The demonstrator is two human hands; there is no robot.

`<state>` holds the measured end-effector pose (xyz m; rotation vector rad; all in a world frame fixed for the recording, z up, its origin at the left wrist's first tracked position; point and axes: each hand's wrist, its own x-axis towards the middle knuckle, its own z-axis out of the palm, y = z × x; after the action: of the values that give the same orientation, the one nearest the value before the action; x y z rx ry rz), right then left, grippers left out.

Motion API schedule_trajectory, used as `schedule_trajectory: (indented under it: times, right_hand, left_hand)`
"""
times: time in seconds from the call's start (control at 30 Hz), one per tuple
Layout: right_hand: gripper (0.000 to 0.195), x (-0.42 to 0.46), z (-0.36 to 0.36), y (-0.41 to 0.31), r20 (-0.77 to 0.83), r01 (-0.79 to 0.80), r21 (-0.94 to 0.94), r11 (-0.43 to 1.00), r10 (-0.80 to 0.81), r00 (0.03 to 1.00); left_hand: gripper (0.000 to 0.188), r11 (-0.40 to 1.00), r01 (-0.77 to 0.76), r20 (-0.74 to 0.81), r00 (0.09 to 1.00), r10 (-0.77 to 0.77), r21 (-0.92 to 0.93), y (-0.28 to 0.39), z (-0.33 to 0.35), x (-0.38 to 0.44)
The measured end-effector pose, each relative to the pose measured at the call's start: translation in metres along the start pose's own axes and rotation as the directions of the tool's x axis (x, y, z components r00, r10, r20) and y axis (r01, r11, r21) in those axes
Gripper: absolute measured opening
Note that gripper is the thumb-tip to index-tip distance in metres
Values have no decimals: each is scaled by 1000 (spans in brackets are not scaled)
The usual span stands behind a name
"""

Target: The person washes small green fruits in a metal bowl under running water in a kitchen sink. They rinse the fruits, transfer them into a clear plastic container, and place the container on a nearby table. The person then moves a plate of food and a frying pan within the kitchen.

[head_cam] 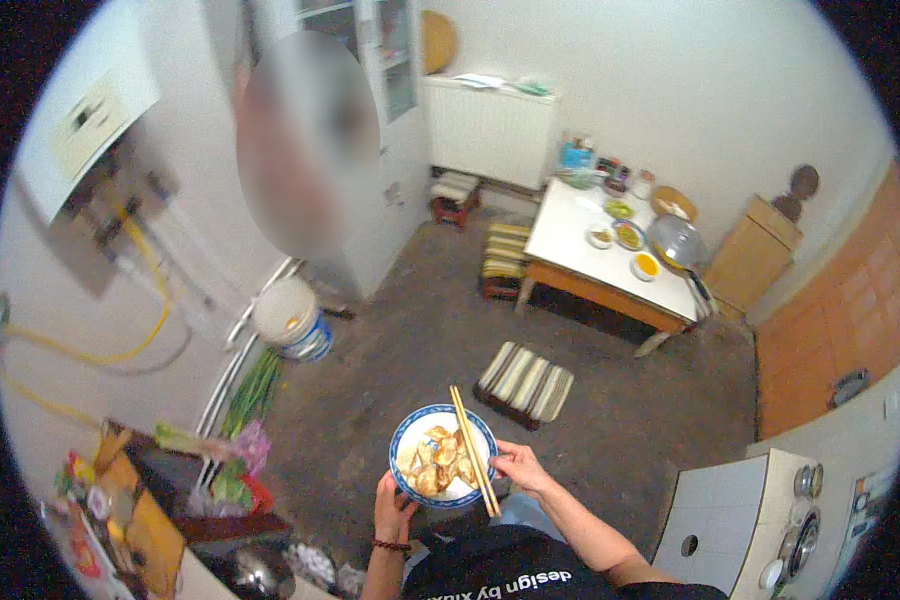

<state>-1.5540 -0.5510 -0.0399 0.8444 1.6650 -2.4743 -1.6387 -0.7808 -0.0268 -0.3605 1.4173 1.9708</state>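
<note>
In front of my body I hold a white bowl with a blue patterned rim (420,433). Browned pieces of food (444,474), possibly fried dumplings, lie inside it. A pair of wooden chopsticks (473,450) rests across its right side, with both ends past the rim. My left hand (391,510) supports the bowl at the lower left; a dark beaded bracelet circles that wrist. The right rim is gripped by my right hand (523,469), close beside the chopsticks. The fingers under the bowl are partly hidden.
A striped-covered stool (526,382) stands on the dark floor ahead. Beyond it, a white-topped table (562,232) bears bowls and a lidded pan (676,241). Left are a bucket (289,315), green onions (255,390) and a cluttered counter (150,529); a tiled stove (709,510) is right.
</note>
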Motion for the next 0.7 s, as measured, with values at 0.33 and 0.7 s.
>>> schedule_trajectory:
  times: [0.33,0.7]
  right_hand:
    - [41,-57,35,-27,-476,20,-68,997,-50,878]
    - [25,-16,-68,-32,-679,251,168,953,-73,730]
  left_hand:
    - [37,961,202,255,935,-247,190,63,18,27]
    - [54,908,234,374,854,-363,348,49,134,119]
